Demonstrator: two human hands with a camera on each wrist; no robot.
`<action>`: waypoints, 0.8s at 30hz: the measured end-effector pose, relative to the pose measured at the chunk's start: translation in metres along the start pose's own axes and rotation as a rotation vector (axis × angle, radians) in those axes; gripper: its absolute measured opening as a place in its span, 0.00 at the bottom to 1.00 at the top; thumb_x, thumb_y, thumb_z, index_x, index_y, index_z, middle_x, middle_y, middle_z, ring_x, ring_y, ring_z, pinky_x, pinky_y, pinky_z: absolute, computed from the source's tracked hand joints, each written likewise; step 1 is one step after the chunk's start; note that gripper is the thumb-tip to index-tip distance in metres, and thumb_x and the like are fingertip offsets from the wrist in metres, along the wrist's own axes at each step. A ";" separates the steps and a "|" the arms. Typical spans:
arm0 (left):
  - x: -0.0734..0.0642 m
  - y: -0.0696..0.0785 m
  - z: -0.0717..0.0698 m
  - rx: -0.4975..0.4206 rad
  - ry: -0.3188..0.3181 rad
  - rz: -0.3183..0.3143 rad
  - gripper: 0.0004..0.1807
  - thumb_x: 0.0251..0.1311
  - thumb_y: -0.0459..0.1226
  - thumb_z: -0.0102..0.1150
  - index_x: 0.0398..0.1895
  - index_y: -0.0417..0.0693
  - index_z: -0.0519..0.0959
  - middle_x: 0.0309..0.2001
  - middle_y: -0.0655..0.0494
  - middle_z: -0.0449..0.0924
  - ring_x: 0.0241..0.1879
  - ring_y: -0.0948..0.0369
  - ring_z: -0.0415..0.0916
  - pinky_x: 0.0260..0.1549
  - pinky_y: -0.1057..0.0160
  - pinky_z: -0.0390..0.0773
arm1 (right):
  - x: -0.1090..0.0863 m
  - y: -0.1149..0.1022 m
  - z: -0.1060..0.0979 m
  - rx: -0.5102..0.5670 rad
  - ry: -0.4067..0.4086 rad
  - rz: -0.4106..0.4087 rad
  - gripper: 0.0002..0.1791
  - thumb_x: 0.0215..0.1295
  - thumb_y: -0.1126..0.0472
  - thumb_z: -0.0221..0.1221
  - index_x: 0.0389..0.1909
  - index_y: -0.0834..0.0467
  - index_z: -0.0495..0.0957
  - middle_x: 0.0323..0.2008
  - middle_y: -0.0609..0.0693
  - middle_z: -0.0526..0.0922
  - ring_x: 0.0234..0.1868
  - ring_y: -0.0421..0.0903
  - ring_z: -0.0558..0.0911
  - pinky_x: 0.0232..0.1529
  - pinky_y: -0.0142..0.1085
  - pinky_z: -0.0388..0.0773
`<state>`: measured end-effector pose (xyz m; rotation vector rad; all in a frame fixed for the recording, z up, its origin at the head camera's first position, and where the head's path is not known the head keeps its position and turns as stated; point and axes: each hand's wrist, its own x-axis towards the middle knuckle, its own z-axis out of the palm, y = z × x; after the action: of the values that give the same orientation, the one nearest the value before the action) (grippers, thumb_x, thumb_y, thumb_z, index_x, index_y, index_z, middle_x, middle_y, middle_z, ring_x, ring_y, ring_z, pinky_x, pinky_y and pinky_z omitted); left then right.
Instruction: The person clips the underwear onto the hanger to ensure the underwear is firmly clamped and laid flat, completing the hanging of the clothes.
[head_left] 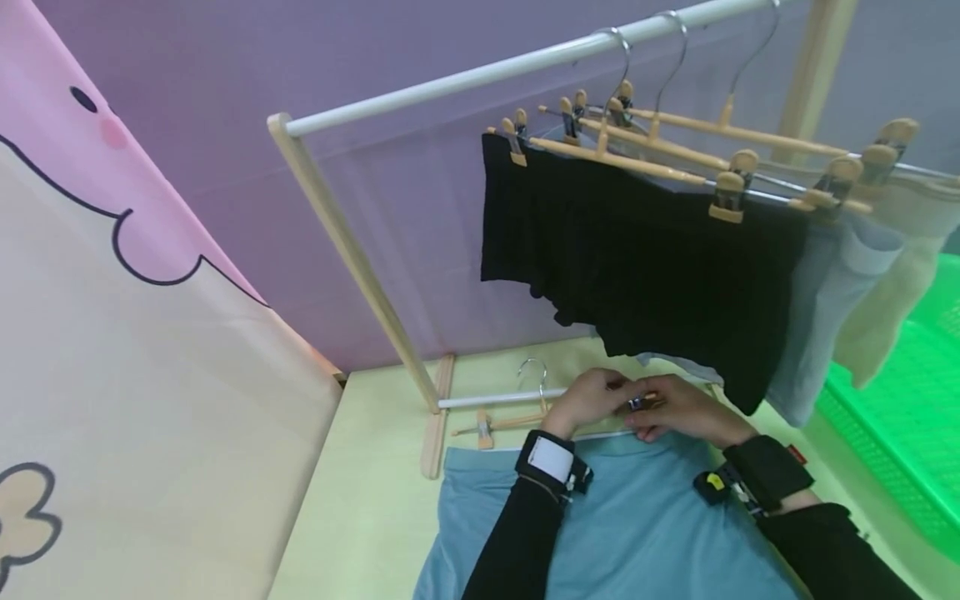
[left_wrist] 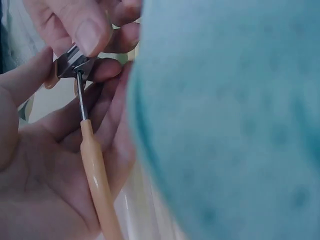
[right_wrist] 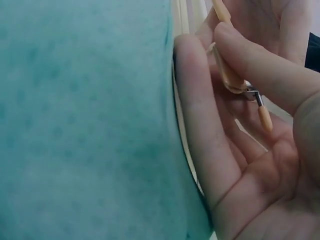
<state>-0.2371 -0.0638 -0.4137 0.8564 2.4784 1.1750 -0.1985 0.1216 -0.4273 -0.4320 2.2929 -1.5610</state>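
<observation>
A wooden clip hanger (head_left: pixel 517 422) lies on the table along the waistband of a pale blue garment (head_left: pixel 637 500). Its left clip (head_left: pixel 484 431) sits beside that waistband. Both hands meet at the hanger's right-hand metal clip (left_wrist: pixel 75 66). My left hand (head_left: pixel 588 402) holds this clip between thumb and fingers, the hanger's bar (left_wrist: pixel 97 175) running across the palm. From the other side, my right hand (head_left: pixel 686 408) pinches the same clip, its thumb (right_wrist: pixel 250 57) on the wooden pad. Blue cloth fills much of both wrist views, right beside the fingers.
Over the hands, a white rail (head_left: pixel 480 77) carries hangers with black shorts (head_left: pixel 645 242), a grey garment (head_left: pixel 813 308) and a cream one (head_left: pixel 892 283). The rack's wooden post (head_left: pixel 360 258) stands at the left. A green basket (head_left: pixel 892 425) is at the right.
</observation>
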 end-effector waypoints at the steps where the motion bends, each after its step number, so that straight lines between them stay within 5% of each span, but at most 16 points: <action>1: 0.000 -0.001 0.000 -0.006 -0.015 -0.001 0.22 0.72 0.52 0.52 0.41 0.43 0.85 0.30 0.60 0.82 0.28 0.70 0.72 0.28 0.73 0.72 | 0.000 0.000 0.000 -0.006 -0.003 -0.016 0.25 0.66 0.60 0.64 0.58 0.71 0.73 0.37 0.58 0.84 0.32 0.49 0.86 0.35 0.41 0.85; 9: -0.001 -0.004 -0.002 -0.029 -0.115 -0.021 0.21 0.73 0.53 0.50 0.35 0.46 0.83 0.27 0.61 0.79 0.29 0.64 0.77 0.27 0.71 0.73 | 0.001 0.000 -0.001 -0.084 -0.035 -0.078 0.18 0.67 0.61 0.63 0.53 0.69 0.78 0.33 0.57 0.84 0.29 0.46 0.84 0.30 0.40 0.84; 15: 0.002 -0.004 -0.002 -0.030 -0.089 -0.012 0.23 0.72 0.54 0.51 0.29 0.47 0.83 0.23 0.56 0.79 0.23 0.64 0.74 0.23 0.71 0.70 | -0.004 -0.008 -0.009 -0.264 -0.020 -0.138 0.15 0.67 0.60 0.63 0.49 0.65 0.80 0.37 0.53 0.85 0.35 0.44 0.84 0.34 0.35 0.82; 19: 0.003 -0.005 -0.002 -0.075 -0.075 -0.023 0.23 0.70 0.55 0.53 0.28 0.48 0.83 0.24 0.57 0.81 0.25 0.63 0.76 0.25 0.71 0.72 | -0.012 -0.017 -0.015 -0.358 0.005 -0.110 0.13 0.65 0.61 0.64 0.46 0.65 0.81 0.43 0.55 0.86 0.42 0.46 0.83 0.40 0.35 0.79; 24: 0.003 -0.008 -0.001 -0.098 -0.066 -0.014 0.23 0.69 0.56 0.54 0.30 0.49 0.84 0.25 0.59 0.82 0.27 0.63 0.79 0.28 0.70 0.74 | -0.016 -0.025 -0.022 -0.435 -0.025 -0.003 0.13 0.61 0.61 0.66 0.41 0.67 0.79 0.40 0.55 0.84 0.39 0.45 0.81 0.38 0.38 0.78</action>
<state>-0.2435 -0.0666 -0.4189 0.8360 2.3501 1.2324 -0.1920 0.1382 -0.3949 -0.5547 2.6086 -1.0404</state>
